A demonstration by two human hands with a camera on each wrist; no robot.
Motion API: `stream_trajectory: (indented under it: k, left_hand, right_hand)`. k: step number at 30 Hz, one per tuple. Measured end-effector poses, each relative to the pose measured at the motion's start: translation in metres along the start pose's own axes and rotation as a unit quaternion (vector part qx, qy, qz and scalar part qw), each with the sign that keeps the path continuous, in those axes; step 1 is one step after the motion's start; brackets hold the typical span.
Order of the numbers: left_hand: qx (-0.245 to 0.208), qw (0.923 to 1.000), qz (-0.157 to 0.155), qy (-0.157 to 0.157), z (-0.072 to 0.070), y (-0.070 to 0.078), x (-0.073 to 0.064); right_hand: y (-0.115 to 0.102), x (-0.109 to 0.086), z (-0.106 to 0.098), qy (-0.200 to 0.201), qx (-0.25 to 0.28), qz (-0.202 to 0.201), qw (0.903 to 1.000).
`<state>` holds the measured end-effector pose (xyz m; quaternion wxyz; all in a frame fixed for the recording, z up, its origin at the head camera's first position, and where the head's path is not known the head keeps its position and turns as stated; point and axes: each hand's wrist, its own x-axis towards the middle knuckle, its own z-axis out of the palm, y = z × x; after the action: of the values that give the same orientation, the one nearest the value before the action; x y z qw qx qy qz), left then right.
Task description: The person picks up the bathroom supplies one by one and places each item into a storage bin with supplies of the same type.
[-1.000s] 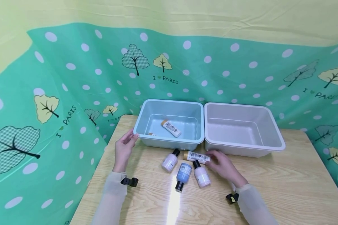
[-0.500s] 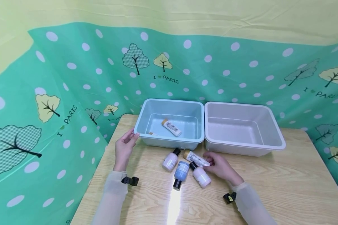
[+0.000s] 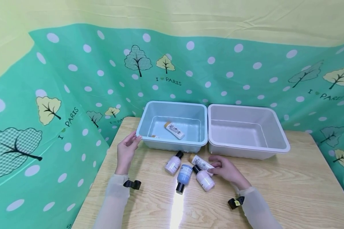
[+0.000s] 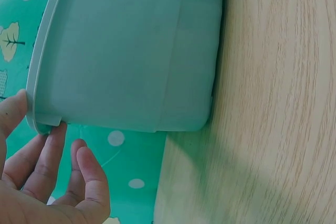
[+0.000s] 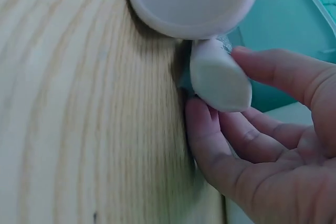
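Left hand (image 3: 127, 150): pinches blue bin (image 3: 173, 145) by rim, likely steadying it.
Right hand (image 3: 226, 170): pinches tube (image 3: 201, 162) by end, bottle (image 3: 205, 180) perhaps crowding it.

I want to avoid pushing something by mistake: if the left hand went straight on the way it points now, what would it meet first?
Most likely the light blue bin: the left hand is touching its near left rim corner, so no gap shows there.
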<state>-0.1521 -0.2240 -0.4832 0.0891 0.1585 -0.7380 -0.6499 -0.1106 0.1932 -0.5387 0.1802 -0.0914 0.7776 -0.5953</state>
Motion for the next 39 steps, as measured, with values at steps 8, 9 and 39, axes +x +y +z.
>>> stream_trajectory:
  k: [8, 9, 39]
  left_hand:
    - [0.005, 1.0000, 0.006, 0.001, 0.000, 0.000, -0.001]
    - [0.005, 1.0000, 0.005, 0.001, 0.000, 0.000, -0.001]
    - [-0.007, 0.9999, 0.011, -0.009, 0.000, 0.001, -0.002]
  right_hand:
    - [-0.002, -0.009, -0.007, 0.008, 0.100, 0.037, 0.9942]
    - [-0.004, -0.011, -0.007, 0.011, 0.105, 0.042, 0.9935]
    - [-0.061, -0.037, -0.031, -0.031, 0.167, -0.032, 0.9850]
